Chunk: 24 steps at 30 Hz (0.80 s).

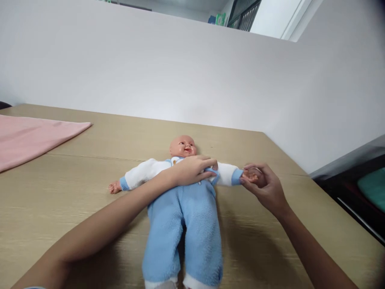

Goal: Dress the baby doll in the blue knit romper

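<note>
A baby doll (183, 200) in a blue fleece suit with white sleeves lies on its back on the wooden table (75, 188), arms spread out. My left hand (194, 169) reaches across the doll's chest and pinches the blue strap at its right-side shoulder. My right hand (261, 184) is closed around the doll's small hand at the end of the blue-cuffed sleeve. The doll's other hand (114, 187) lies free on the table at the left.
A pink cloth (27, 138) lies flat at the table's far left. A white wall (180, 72) runs along the back edge. To the right, past the table edge, stands dark furniture with a teal cushion (373, 188).
</note>
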### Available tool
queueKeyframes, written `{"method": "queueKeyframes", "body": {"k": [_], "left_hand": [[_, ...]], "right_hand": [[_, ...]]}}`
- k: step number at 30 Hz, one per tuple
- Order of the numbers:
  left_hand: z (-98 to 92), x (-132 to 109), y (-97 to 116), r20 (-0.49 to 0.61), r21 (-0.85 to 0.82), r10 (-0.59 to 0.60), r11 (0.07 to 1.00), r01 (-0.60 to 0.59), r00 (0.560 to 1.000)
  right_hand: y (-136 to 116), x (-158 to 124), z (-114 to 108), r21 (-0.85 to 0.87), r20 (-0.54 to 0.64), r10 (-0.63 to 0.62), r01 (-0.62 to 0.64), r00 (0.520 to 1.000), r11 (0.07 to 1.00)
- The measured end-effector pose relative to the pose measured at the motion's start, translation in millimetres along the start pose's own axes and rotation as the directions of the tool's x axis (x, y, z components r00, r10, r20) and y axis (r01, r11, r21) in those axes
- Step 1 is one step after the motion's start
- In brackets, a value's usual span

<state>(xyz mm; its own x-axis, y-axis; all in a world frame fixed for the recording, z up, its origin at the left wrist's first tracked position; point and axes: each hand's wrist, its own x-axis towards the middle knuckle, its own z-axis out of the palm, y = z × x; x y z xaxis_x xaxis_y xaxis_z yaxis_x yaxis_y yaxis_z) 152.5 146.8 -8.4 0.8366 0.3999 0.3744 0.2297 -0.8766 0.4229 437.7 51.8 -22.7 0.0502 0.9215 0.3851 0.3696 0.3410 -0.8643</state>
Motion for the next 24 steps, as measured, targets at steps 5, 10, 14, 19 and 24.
{"method": "queueKeyframes", "body": {"k": [5, 10, 14, 19, 24], "left_hand": [[-11.8, -10, 6, -0.094, -0.38, 0.073, 0.919, -0.103, 0.993], [-14.3, -9, 5, -0.225, -0.677, -0.182, 0.736, -0.02, 0.957], [-11.3, -2, 8, -0.142, -0.753, -0.206, 0.657, 0.029, 0.968], [-11.5, 0, 17, -0.205, -0.744, -0.234, 0.669, 0.004, 0.95], [-10.9, 0, 15, -0.167, -0.778, -0.271, 0.627, 0.042, 0.948]], "right_hand": [[-23, 15, 54, -0.051, -0.016, -0.158, 0.157, 0.987, 0.986], [-35, -1, 82, -0.019, 0.282, -0.182, 0.196, 0.942, 0.98], [-43, -19, 90, -0.152, 0.25, -0.221, 0.264, 0.943, 0.952], [-47, -26, 105, -0.186, 0.153, -0.128, 0.156, 0.98, 0.97], [-47, -25, 112, -0.135, 0.135, -0.108, 0.126, 0.985, 0.983]]}}
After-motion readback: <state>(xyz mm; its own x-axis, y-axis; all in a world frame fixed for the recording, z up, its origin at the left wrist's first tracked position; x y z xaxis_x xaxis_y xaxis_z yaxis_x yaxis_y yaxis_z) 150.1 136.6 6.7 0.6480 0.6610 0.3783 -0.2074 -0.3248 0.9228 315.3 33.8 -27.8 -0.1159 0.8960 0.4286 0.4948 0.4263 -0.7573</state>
